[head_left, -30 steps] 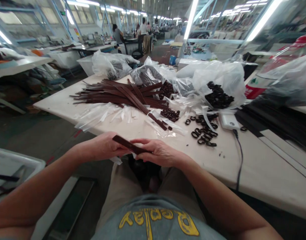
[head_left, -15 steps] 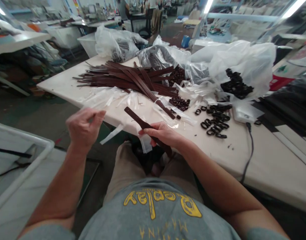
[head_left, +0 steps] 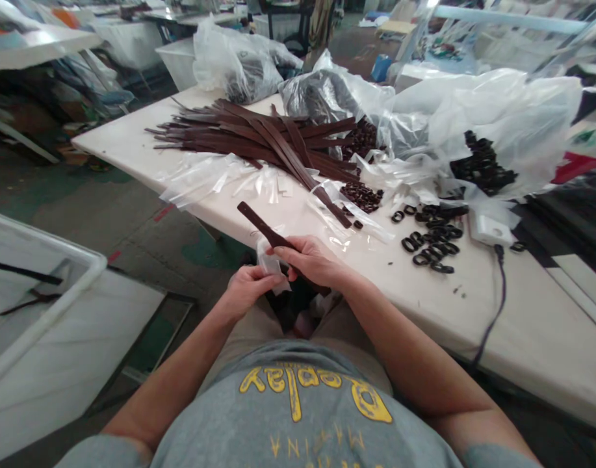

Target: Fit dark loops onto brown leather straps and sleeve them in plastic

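A dark brown leather strap (head_left: 259,224) with holes near its tip slants across the front of the table edge, above my lap. My right hand (head_left: 313,260) grips it around the middle, thumb on top. A piece of translucent plastic film (head_left: 268,261) hangs beside the strap, under my right fingertips. My left hand (head_left: 253,286) has its thumb and fingers pinched on the lower part of this film. The strap's lower end is partly hidden behind my right hand.
On the white table (head_left: 473,325) lie a heap of brown straps (head_left: 259,136), plastic sleeves (head_left: 205,175), small brown loops (head_left: 361,195) and black loops (head_left: 431,247). Plastic bags (head_left: 336,91) stand behind. A white box (head_left: 492,227) trails a cord (head_left: 497,305). A white-rimmed bin (head_left: 97,260) is at left.
My left hand came down and right from its raised closed position to the film by the strap. A loose plastic strip in the air near it is gone from view. The view shifted slightly.
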A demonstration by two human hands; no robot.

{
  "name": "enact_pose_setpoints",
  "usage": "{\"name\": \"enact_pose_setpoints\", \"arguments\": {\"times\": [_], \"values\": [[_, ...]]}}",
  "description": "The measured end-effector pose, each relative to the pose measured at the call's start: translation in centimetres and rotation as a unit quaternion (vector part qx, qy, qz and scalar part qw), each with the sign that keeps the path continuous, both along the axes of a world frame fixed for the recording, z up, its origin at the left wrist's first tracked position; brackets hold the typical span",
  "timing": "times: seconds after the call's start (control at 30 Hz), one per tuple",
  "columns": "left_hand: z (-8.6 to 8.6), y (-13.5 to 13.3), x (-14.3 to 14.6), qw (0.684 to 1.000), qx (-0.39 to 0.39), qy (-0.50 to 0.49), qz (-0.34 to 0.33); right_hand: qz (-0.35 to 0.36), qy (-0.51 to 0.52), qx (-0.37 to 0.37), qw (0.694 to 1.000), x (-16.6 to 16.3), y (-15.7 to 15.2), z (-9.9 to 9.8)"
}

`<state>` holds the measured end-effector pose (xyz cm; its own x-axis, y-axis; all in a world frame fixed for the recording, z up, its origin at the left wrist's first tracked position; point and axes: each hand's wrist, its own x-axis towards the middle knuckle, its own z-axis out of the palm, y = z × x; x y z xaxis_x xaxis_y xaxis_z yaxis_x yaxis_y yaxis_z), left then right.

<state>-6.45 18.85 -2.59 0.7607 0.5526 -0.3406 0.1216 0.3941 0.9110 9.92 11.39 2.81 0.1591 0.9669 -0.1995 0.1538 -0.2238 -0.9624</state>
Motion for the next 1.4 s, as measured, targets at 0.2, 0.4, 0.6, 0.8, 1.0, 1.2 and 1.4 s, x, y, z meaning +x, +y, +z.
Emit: {"name": "enact_pose_setpoints", "arguments": {"times": [0.2, 0.4, 0.6, 0.8, 1.0, 1.2, 1.4], "values": [[0.3, 1.9, 0.9, 0.911, -0.302, -0.102, 0.262, -0.019, -0.159, -0.024, 0.987, -0.7, -3.1, 0.8], [1.8, 2.8, 1.3, 0.852, -0.385, -0.122, 0.333, 0.037, -0.294, 0.011, 0.955, -2.9, -6.3, -0.6], [1.8, 2.1, 1.0, 0.854, -0.395, -0.124, 0.314, -0.003, -0.339, 0.005, 0.941, -3.0, -6.2, -2.1], [1.6, 1.8, 0.7, 0.863, -0.391, -0.112, 0.3, 0.016, -0.371, 0.004, 0.928, -3.3, -5.8, -2.3], [0.6, 0.7, 0.7, 0.897, -0.334, -0.12, 0.263, 0.036, -0.397, -0.036, 0.916, -3.7, -4.9, -2.3], [-0.4, -0.4, 1.2, 0.939, -0.231, -0.134, 0.218, 0.067, -0.199, -0.076, 0.975, -3.2, -2.2, -1.6], [0.3, 6.3, -1.9, 0.873, -0.208, -0.159, 0.412, 0.135, 0.052, -0.166, 0.975, -2.0, -5.0, -2.4]]}}
